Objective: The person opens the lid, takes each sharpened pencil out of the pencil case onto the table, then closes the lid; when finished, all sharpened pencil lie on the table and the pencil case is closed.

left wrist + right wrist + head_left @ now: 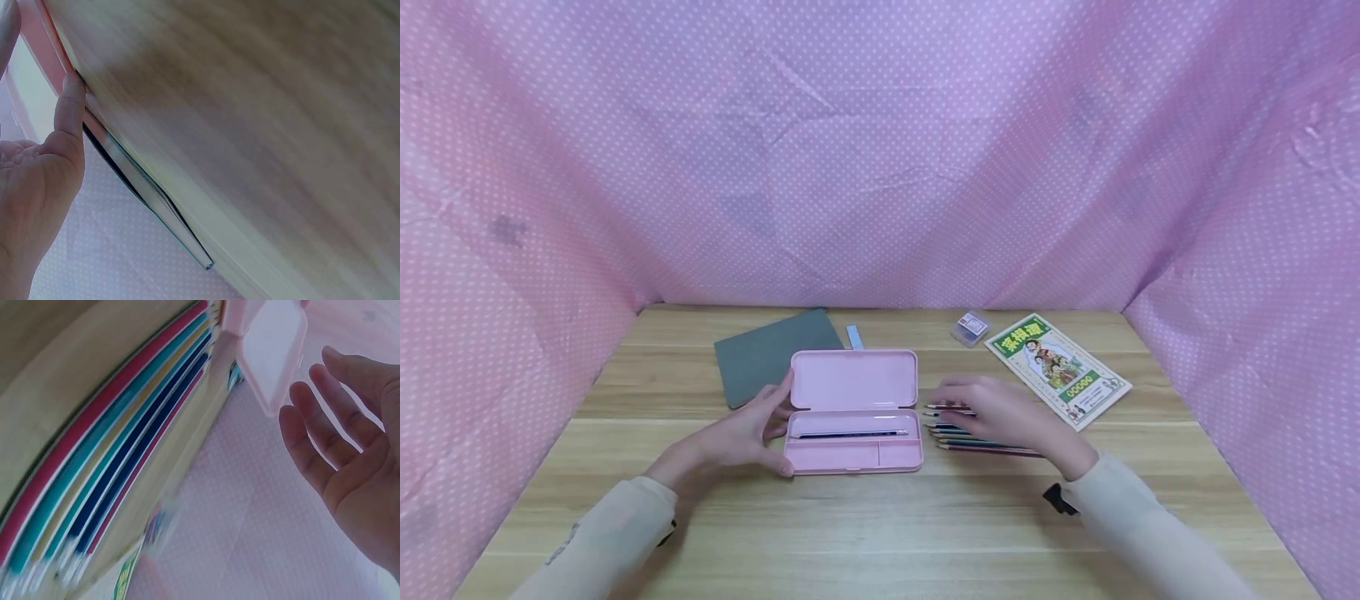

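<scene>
A pink pencil case lies open on the table, its lid tilted back. One dark pencil lies in its long rear compartment. My left hand spans the case's left side, thumb at the front corner and a finger up by the lid. In the left wrist view a straight finger touches the pink edge. Over a row of several pencils hovers my right hand, hiding part of them. The right wrist view shows its fingers loosely bent and holding nothing, beside the red, teal, yellow and blue pencils.
Behind the case on the left lies a dark grey-green notebook, with a small light-blue strip near it. A small clear box and a green-and-white illustrated booklet are at the back right. Pink dotted cloth encloses the wooden table.
</scene>
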